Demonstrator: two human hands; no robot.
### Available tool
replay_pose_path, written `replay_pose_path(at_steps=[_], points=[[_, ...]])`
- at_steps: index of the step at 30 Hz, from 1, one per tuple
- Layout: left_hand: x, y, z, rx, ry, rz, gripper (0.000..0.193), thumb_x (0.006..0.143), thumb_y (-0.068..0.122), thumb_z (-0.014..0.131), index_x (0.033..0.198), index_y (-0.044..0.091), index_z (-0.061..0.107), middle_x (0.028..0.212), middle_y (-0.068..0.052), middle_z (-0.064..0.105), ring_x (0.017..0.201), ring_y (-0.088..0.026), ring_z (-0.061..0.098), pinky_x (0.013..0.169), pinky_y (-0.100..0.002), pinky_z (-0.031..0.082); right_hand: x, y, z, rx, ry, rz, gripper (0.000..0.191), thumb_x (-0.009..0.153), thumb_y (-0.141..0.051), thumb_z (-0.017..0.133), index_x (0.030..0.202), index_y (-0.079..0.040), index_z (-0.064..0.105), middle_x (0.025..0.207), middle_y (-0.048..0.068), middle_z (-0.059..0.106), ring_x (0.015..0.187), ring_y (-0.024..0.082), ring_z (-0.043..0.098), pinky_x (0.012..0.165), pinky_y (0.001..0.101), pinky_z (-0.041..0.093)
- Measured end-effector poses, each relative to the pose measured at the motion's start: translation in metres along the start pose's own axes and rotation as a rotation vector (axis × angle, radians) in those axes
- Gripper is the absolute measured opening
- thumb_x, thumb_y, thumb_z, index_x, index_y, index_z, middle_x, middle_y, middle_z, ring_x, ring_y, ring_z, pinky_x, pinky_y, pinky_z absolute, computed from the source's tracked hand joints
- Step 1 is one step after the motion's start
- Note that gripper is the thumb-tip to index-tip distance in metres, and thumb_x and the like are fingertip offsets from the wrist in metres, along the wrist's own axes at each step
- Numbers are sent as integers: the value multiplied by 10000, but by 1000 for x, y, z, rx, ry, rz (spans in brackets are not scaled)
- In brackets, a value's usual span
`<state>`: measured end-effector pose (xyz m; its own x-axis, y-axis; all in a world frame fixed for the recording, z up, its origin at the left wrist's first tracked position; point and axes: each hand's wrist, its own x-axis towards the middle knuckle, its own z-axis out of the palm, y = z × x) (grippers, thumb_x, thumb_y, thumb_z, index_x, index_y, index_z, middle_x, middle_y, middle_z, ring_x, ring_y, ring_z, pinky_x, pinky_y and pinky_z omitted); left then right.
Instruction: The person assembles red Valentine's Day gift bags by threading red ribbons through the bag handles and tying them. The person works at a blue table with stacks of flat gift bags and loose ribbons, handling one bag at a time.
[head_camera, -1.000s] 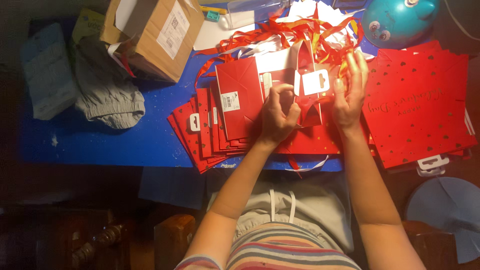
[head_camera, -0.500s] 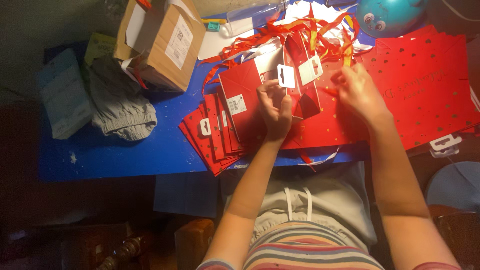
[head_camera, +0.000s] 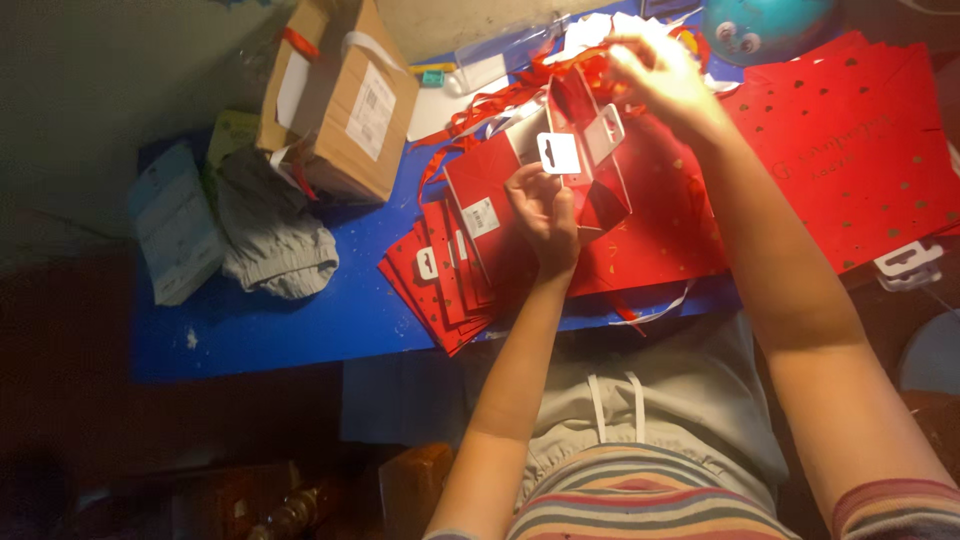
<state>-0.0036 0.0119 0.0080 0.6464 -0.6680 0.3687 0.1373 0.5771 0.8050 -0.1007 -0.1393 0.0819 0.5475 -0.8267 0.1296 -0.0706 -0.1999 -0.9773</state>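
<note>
A small red gift bag (head_camera: 585, 165) is held above the blue surface (head_camera: 300, 310), over a fanned stack of flat red bags (head_camera: 450, 270). The left hand (head_camera: 545, 215) pinches its lower side shut; the right hand (head_camera: 665, 75) closes on the ribbon handle (head_camera: 590, 60) at its top. Pulling too hard could tear the handle or crease the bag.

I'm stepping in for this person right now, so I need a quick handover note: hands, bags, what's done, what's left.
Left hand grips the opened red gift bag from below. Right hand is raised at the bag's top edge, among the red ribbons.
A fanned stack of flat red bags lies on the blue table; larger red bags lie at right.
Done: one bag opened.
Left: the flat stack.
</note>
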Motion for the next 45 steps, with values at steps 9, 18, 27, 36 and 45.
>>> replay_pose_path(at_steps=[9,18,27,36,45], points=[[-26,15,21,585,-521,-165,314,845,29,655,1156,55,625,970,-102,669,831,-253,691,800,-381,567,-64,31,-32,-8,-302,278,532,972,-437,607,1396,-117,586,1109,71,714,891,131,682,669,296,538],[-39,38,32,560,-655,525,166,922,19,689,1037,135,658,1089,-22,684,1105,-229,680,1118,-452,513,-141,40,-64,298,162,99,320,1066,-130,594,1361,-9,625,1045,30,702,867,102,667,723,286,573],[-49,12,46,637,-773,344,258,897,26,707,1130,120,649,1222,-60,645,1225,-275,609,1101,-416,481,-230,5,-87,-796,578,-505,166,1072,74,592,1163,20,721,1191,152,716,1186,312,662,1080,417,494],[-71,-12,53,766,-1041,274,302,878,189,740,1172,177,672,1239,-16,645,1288,-236,560,1217,-508,363,-250,38,-77,-800,468,-173,203,957,44,572,1033,-58,731,1125,88,746,1069,256,676,1103,389,483],[-61,-21,25,968,-845,236,422,887,163,697,1273,47,570,1404,-169,520,1407,-381,470,1245,-534,336,-183,43,-26,-598,183,-250,250,907,20,602,1125,-51,702,1217,117,702,1172,306,640,1073,414,492]])
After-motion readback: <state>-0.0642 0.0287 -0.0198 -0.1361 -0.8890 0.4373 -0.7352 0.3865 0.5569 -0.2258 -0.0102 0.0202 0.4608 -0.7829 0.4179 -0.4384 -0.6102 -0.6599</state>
